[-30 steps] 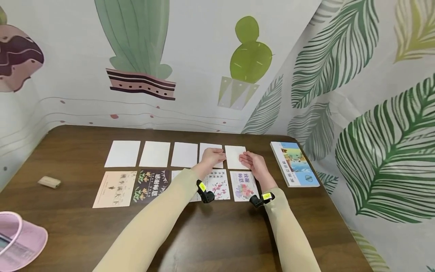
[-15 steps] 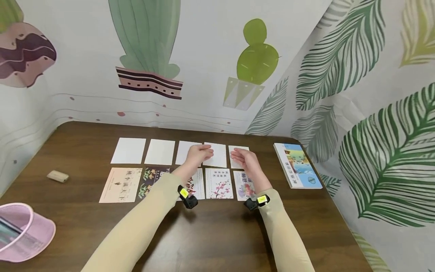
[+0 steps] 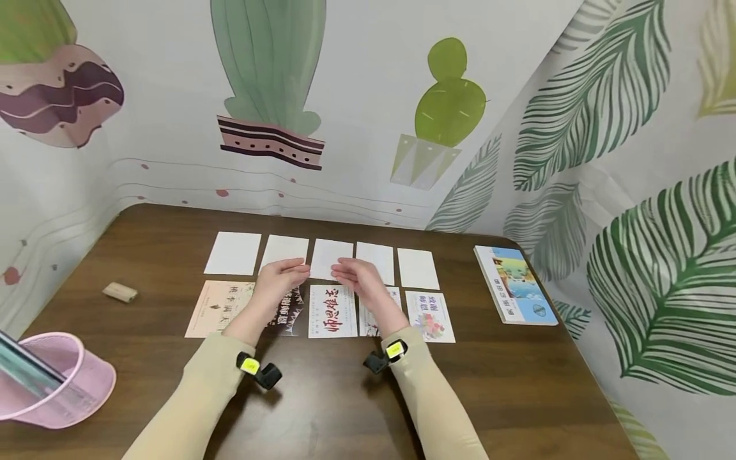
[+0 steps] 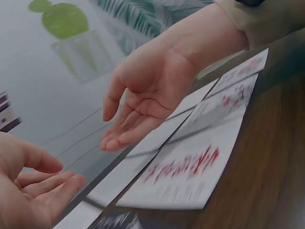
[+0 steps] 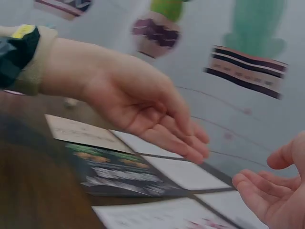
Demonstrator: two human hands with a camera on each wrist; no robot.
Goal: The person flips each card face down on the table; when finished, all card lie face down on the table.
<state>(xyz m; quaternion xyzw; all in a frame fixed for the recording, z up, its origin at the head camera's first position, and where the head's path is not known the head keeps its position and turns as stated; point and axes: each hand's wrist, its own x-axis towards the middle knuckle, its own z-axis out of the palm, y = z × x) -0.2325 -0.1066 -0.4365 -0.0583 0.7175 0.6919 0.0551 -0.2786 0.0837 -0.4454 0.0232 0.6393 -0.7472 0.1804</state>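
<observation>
While both hands point(image 3: 277, 285) point(image 3: 365, 281) hover, grip released, partly hiding cards point(image 3: 291, 312), a book point(image 3: 520, 284) lies apart.

beige slvs point(image 3: 198, 383), yel. tags point(image 3: 250, 366), prob. lettered

Relative to the earlier head views, both bare hands have shifted leftward along the row of blank white rectangular cards. The left hand point(image 3: 280, 280) has gone from the fourth card to the second point(image 3: 287, 246); the right hand point(image 3: 362, 278) has left the fifth point(image 3: 418, 268), its fingertips now at the third point(image 3: 328, 255). The white card with red characters point(image 3: 332, 311), previously partly covered, is fully exposed. The head view has swung left.
</observation>
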